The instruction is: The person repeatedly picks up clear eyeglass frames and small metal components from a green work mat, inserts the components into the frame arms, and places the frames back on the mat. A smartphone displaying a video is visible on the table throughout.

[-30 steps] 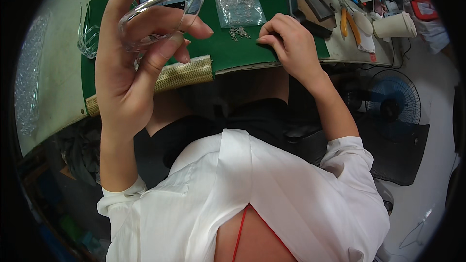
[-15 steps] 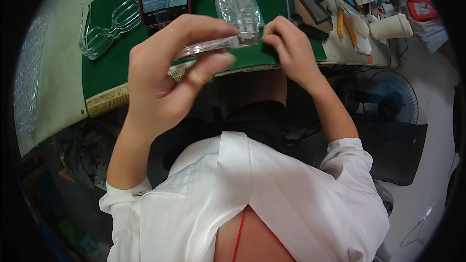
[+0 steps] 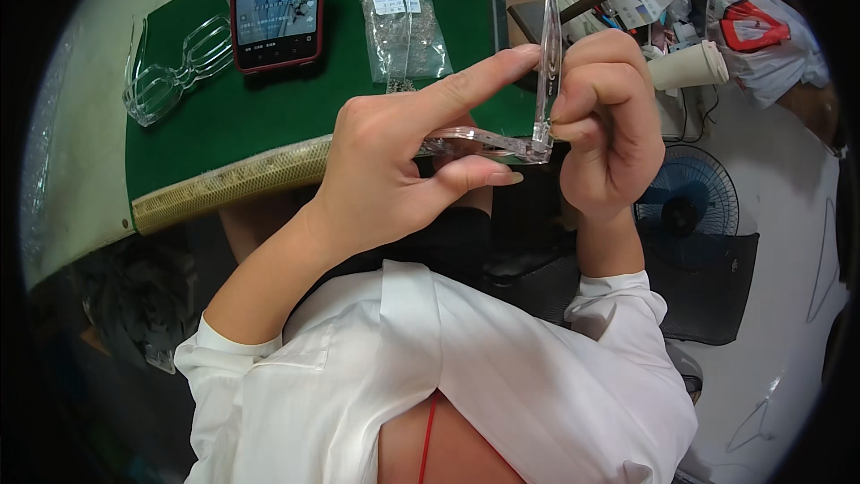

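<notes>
A clear plastic eyeglass frame (image 3: pixel 475 138) is pinched between the thumb and fingers of my left hand (image 3: pixel 363 166). One of its temples (image 3: pixel 550 31) stands up from the hinge corner, with my left index fingertip against it. My right hand (image 3: pixel 616 130) is curled closed beside that corner, thumb and finger pinched close to the hinge. Whatever lies between those right fingertips is too small or hidden to make out. Beyond my left hand, a clear plastic bag (image 3: pixel 425 45) of small pieces with a white label lies on the green mat (image 3: pixel 340 63).
Several clear eyeglass frames (image 3: pixel 184 72) lie on the mat's left side. A phone (image 3: pixel 276 13) with a lit screen stands next to them. At the right are a white cup (image 3: pixel 685 65), tools, and a plastic bag (image 3: pixel 761 40). A fan (image 3: pixel 685 206) stands below the table edge.
My left hand has carried the eyeglass frame to the right. My right hand, earlier apart from it, has come to the hinge corner. The whole view has shifted slightly.
</notes>
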Available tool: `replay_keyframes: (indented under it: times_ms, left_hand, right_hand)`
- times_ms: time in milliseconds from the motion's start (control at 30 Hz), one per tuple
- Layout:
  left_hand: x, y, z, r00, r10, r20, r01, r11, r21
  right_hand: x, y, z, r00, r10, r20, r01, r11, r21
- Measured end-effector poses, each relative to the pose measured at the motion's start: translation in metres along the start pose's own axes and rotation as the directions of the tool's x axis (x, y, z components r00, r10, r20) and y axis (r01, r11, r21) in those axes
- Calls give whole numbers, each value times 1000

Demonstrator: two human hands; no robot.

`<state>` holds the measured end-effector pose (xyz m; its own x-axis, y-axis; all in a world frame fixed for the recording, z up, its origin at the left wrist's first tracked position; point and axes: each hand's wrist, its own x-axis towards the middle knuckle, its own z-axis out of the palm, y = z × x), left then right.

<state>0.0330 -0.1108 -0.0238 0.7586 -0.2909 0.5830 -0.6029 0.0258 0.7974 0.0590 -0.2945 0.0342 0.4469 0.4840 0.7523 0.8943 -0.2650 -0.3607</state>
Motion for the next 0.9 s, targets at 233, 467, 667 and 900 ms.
replay_keyframes:
  times_ms: [233, 467, 667, 900]
  left_hand:
    - [-3, 3, -5, 999, -43, 24, 41, 995, 87]
    - [-2, 8, -2, 996, -87, 22, 89, 993, -72]
    - [-3, 9, -4, 997, -83, 0, 83, 997, 3]
    - [-3, 6, -6, 999, -44, 14, 43, 997, 66]
  right_hand:
    - [-2, 0, -2, 999, 28, 28, -28, 1000, 10]
    - [-1, 7, -7, 998, -2, 60, -4, 995, 102]
    - [0, 7, -4, 999, -1, 55, -6, 993, 114]
    - [0, 5, -3, 998, -39, 41, 39, 999, 5]
